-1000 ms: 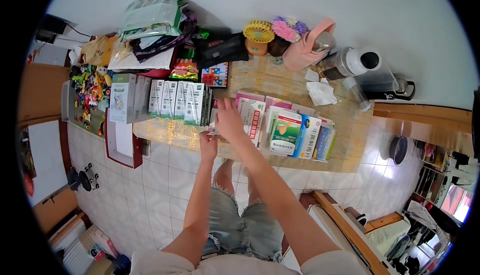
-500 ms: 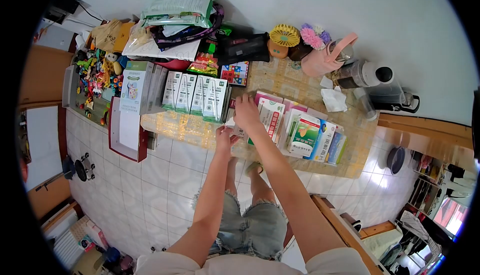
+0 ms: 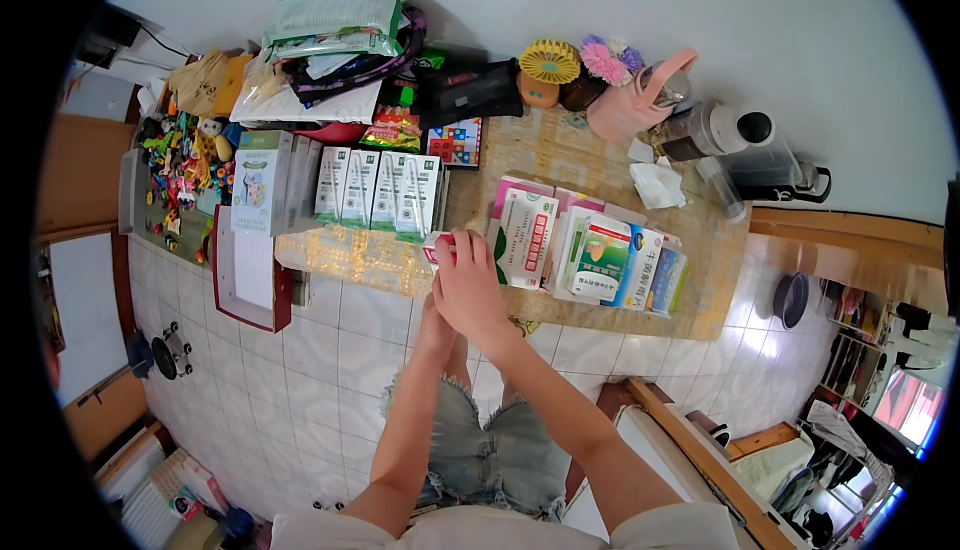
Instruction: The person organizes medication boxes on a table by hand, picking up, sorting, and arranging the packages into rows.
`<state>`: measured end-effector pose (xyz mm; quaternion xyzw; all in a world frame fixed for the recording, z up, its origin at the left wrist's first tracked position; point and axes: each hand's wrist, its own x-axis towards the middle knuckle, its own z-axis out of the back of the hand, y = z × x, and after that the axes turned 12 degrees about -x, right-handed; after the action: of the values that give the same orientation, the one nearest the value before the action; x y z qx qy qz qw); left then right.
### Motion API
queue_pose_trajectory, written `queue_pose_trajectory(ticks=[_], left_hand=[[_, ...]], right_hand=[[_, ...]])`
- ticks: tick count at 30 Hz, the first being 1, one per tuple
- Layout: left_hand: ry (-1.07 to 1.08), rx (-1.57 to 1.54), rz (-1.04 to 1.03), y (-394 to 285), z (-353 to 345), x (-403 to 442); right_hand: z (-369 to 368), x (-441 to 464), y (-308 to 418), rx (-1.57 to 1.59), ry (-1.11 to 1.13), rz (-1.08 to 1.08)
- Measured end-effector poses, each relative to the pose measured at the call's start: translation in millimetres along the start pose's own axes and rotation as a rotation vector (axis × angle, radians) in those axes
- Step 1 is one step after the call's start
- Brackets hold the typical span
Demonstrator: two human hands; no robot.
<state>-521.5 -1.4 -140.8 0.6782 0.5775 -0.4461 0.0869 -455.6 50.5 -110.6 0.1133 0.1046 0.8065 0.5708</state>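
My right hand (image 3: 468, 285) is closed over a small red-and-white medicine box (image 3: 437, 246) just past the table's front edge; one end of it shows beyond the fingers. Directly below, my left hand (image 3: 434, 326) is pressed against the right one, and its fingers are hidden behind it. Left of the hands, several white-and-green boxes (image 3: 388, 191) stand upright in a row. To the right, a white box with a red label (image 3: 527, 238) and a green-and-white box (image 3: 603, 258) lean among other medicine boxes.
The table (image 3: 535, 150) has a patterned gold cover. Along the back stand a pink container (image 3: 620, 113), a bottle (image 3: 700, 132) and a stacked bag (image 3: 335, 15). Crumpled tissue (image 3: 657, 182) lies at the right. An open red-rimmed tray (image 3: 250, 280) juts past the front edge at the left.
Both hands have come down toward me and drawn together, bringing the small box away from beside the upright row. The right hand now covers most of it. The view has shifted slightly.
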Motion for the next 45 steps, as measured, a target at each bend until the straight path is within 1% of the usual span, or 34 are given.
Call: queue_pose_trajectory(ticks=[3, 6, 10, 14, 16, 22, 25, 28, 31, 34, 35, 37, 38, 39, 40, 42, 43, 45], left_hand=[[0.048, 0.053, 0.045, 7.6, -7.6, -13.5], [-0.070, 0.262, 0.085, 21.0, -2.2, -2.4], [-0.040, 0.365, 0.018, 32.6, -13.5, 17.5], [0.016, 0.344, 0.109, 43.5, -19.0, 32.1], [0.035, 0.326, 0.133, 50.8, -19.6, 36.5], [-0.008, 0.521, 0.103, 55.8, -16.2, 39.5], [0.009, 0.701, 0.155, 47.3, -17.3, 34.5], [0.102, 0.861, 0.137, 41.8, -15.6, 34.0], [0.158, 1.177, 0.064, 30.3, -17.1, 33.7], [0.191, 1.538, -0.117, 17.3, -34.2, 27.7], [0.206, 1.603, -0.167, 13.0, -42.3, 24.3], [0.237, 1.730, -0.278, 2.6, -66.2, 13.7], [0.320, 1.738, -0.334, 0.1, -73.0, 12.6], [0.404, 1.745, -0.391, -2.2, -79.0, 12.4], [0.486, 1.748, -0.451, -6.3, -89.2, 9.1], [0.599, 1.764, -0.479, -14.9, -116.6, -3.8], [0.654, 1.769, -0.494, -19.4, -129.4, -11.2], [0.765, 1.775, -0.620, -23.4, -140.7, -16.3]], right_hand=[[11.5, 2.6, -14.7, 0.026, 0.022, -0.075], [10.9, 7.1, -43.7, 0.001, 0.023, -0.172], [4.1, 10.9, -89.8, -0.069, 0.040, -0.246], [-2.9, 13.1, -112.9, -0.114, 0.046, -0.247], [-8.1, 12.9, -116.0, -0.166, 0.041, -0.229], [-19.8, 10.7, -113.8, -0.186, 0.045, -0.262], [-14.6, 8.1, -106.7, -0.146, 0.093, -0.301], [-11.2, 4.6, -102.8, -0.109, 0.104, -0.330], [-14.5, 2.4, -101.2, -0.112, 0.055, -0.340], [-8.8, -1.6, -97.1, -0.113, -0.046, -0.351], [-5.3, -3.5, -94.2, -0.108, -0.087, -0.355], [13.1, -5.8, -89.8, -0.014, -0.072, -0.382], [23.4, -8.5, -88.6, 0.031, -0.066, -0.395], [35.5, -12.7, -85.7, 0.068, -0.128, -0.417], [45.8, -16.7, -84.7, 0.093, -0.131, -0.444], [65.6, -26.5, -83.1, 0.145, -0.133, -0.490], [74.6, -30.7, -82.6, 0.111, -0.219, -0.474], [103.1, -41.9, -78.5, 0.148, -0.208, -0.510]])
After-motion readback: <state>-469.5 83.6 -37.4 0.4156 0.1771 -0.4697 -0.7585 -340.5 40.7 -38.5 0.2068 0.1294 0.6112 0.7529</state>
